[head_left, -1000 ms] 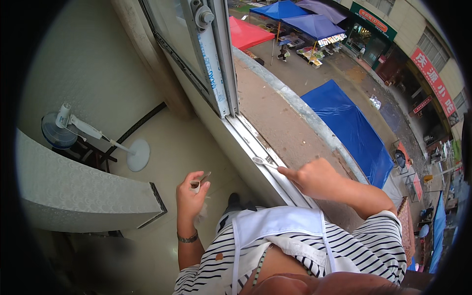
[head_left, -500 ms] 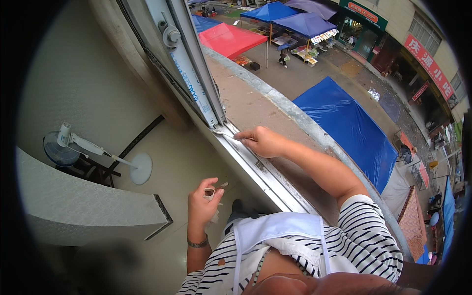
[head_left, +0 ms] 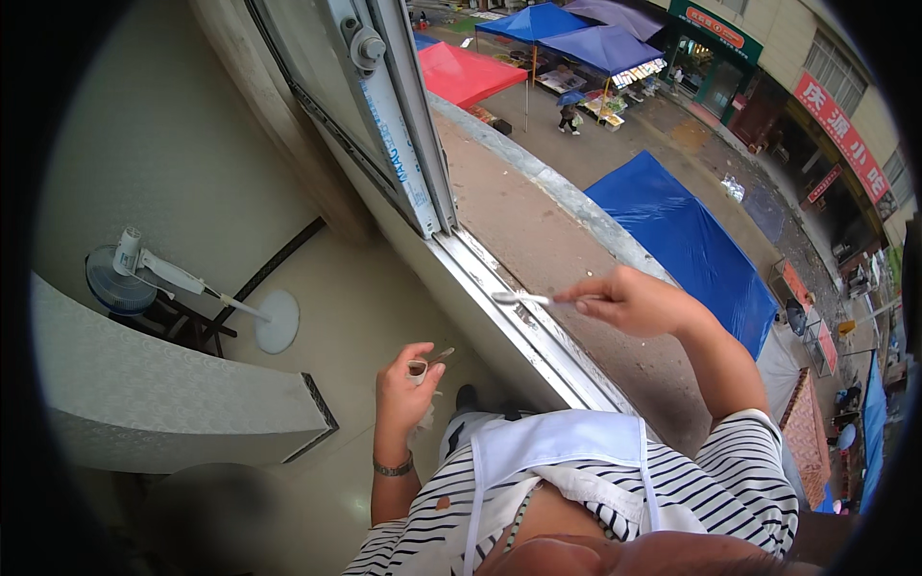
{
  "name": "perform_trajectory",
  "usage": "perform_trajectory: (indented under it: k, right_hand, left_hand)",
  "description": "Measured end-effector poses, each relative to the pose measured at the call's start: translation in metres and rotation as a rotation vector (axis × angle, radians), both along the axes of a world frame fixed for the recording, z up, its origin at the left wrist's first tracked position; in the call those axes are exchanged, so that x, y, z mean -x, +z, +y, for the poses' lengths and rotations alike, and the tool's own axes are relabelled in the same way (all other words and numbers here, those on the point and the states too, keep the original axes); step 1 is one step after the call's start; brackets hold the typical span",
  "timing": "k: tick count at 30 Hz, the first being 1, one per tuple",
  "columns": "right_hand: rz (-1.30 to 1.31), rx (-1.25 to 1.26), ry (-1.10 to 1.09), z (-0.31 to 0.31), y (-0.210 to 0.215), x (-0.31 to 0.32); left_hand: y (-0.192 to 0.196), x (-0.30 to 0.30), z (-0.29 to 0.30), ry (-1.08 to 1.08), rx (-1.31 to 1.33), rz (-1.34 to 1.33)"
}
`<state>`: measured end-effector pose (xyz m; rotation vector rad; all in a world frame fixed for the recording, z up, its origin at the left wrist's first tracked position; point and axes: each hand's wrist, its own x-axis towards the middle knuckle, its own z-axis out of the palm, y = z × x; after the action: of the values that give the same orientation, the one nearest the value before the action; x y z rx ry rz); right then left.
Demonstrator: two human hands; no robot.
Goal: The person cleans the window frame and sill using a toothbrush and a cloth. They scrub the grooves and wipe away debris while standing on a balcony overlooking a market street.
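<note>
Our right hand [head_left: 639,302] reaches out over the window track [head_left: 523,322], fingers pinched shut on the handle of a thin metal tool [head_left: 523,299]. The tool's pale tip points away from the hand toward the left and hovers just above the metal rails of the track; we cannot tell whether it touches them. Just beyond the knuckles lies the brown outer ledge [head_left: 538,230], and past that the street far below.

Our left hand [head_left: 408,389] is held up near the chest, inside the room, well apart from the right. Its fingers curl closed around a small ring-shaped object [head_left: 419,368] with a short metal piece [head_left: 441,355] sticking out toward the track; what exactly it is we cannot tell. A metal watch [head_left: 394,468] sits on that wrist, just below the hand.

Further up the track from the right hand stands the sliding window frame [head_left: 399,125], pushed back, with a round latch [head_left: 366,44] on it. To the left of the left hand the tiled floor [head_left: 336,326] spreads out, with a curved pale counter [head_left: 163,403] beside it and a toppled standing fan [head_left: 144,274] lying near the wall. Out past the ledge, blue canopies [head_left: 672,221] and a red canopy [head_left: 471,72] cover the stalls in the street.
</note>
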<state>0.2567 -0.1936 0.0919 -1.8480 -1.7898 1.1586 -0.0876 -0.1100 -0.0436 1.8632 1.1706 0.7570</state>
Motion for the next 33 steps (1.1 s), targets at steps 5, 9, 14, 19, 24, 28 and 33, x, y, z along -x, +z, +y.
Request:
perform_trajectory:
  k: [5, 9, 14, 19, 24, 28, 33]
  right_hand:
    - [-0.214, -0.362, -0.11, 0.099, -0.056, 0.031]
    - [-0.414, -0.311, -0.038, 0.106, -0.052, 0.068]
    - [-0.595, -0.326, 0.109, 0.098, -0.058, 0.099]
    - [-0.626, -0.206, 0.086, 0.1, -0.06, 0.098]
    - [-0.59, -0.009, 0.098, 0.068, -0.034, 0.087]
    - [-0.32, -0.051, 0.156, 0.011, 0.0, 0.042]
    - [-0.146, -0.088, -0.106, 0.058, 0.005, 0.042]
  left_hand:
    - [0.002, -0.003, 0.002, -0.046, 0.008, -0.01]
    - [-0.001, 0.015, -0.003, 0.019, 0.081, 0.021]
    - [-0.023, 0.014, -0.005, 0.006, 0.088, -0.014]
    - [-0.022, 0.003, 0.004, -0.059, 0.068, -0.02]
    - [-0.023, 0.016, 0.012, -0.028, 0.033, -0.052]
    - [-0.036, 0.031, 0.013, -0.015, 0.046, -0.025]
    - [-0.039, 0.028, 0.017, -0.025, 0.12, -0.045]
